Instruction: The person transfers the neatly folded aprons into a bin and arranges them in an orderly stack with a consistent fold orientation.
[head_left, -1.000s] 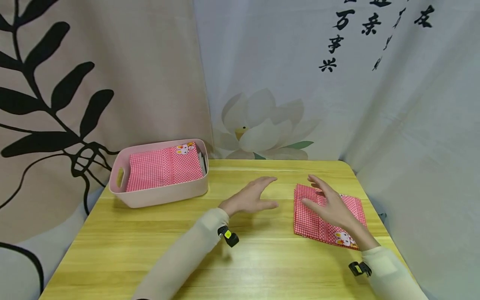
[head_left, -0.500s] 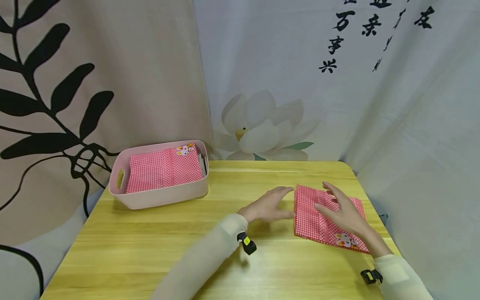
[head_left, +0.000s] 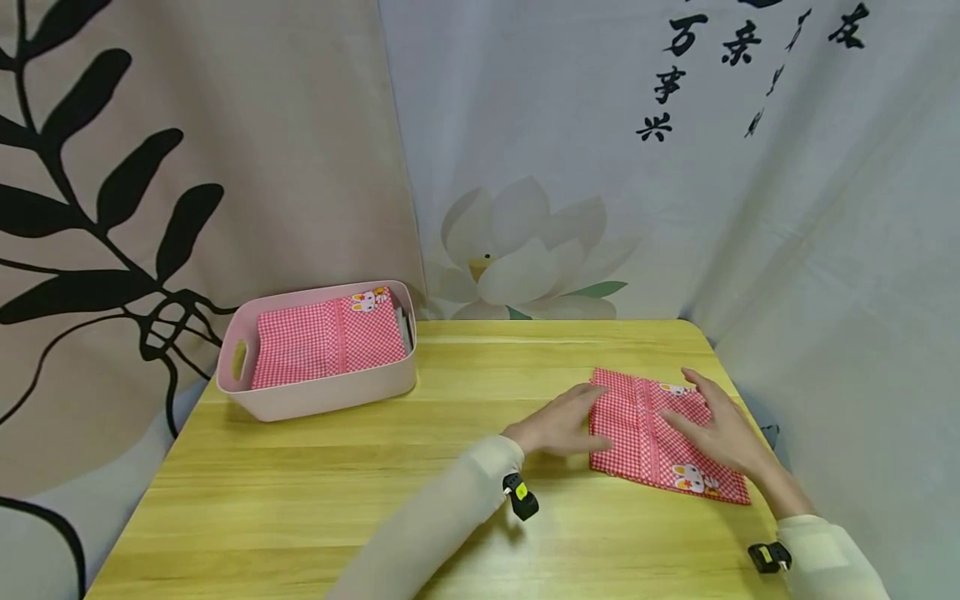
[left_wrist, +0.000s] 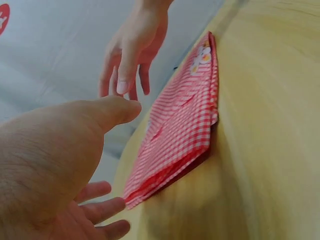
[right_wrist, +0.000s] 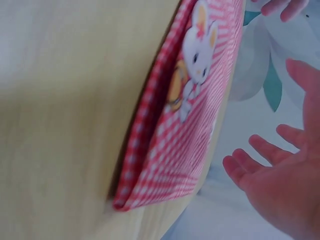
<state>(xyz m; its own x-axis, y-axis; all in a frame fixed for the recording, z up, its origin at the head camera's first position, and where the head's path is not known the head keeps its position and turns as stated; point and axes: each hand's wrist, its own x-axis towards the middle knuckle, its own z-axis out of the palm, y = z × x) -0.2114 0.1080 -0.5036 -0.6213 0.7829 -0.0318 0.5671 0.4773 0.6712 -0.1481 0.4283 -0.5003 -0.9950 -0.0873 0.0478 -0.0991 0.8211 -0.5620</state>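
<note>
A folded red-and-white checked cloth (head_left: pixel 630 425) with rabbit prints lies flat on the right of the table. At its left edge is my left hand (head_left: pixel 561 423), thumb and fingers spread and overlapping that edge in the head view. My right hand (head_left: pixel 723 429) hovers over the cloth's right part, fingers apart, covering some of it. Layered folds show along the edge of the cloth (left_wrist: pixel 182 120) in the left wrist view. From the right wrist, a rabbit print (right_wrist: pixel 197 52) shows near a folded edge, with the right hand (right_wrist: pixel 280 175) held apart from the cloth.
A pink basket (head_left: pixel 322 402) stands at the table's back left, holding another checked cloth (head_left: pixel 326 337) of the same pattern. The wooden table (head_left: pixel 480 358) ends at curtains (head_left: pixel 525 125) printed with a lotus, leaves and writing.
Both hands have moved right: the left from bare table to the cloth's left edge, the right from over the cloth's middle toward its right side. The cloth has barely shifted.
</note>
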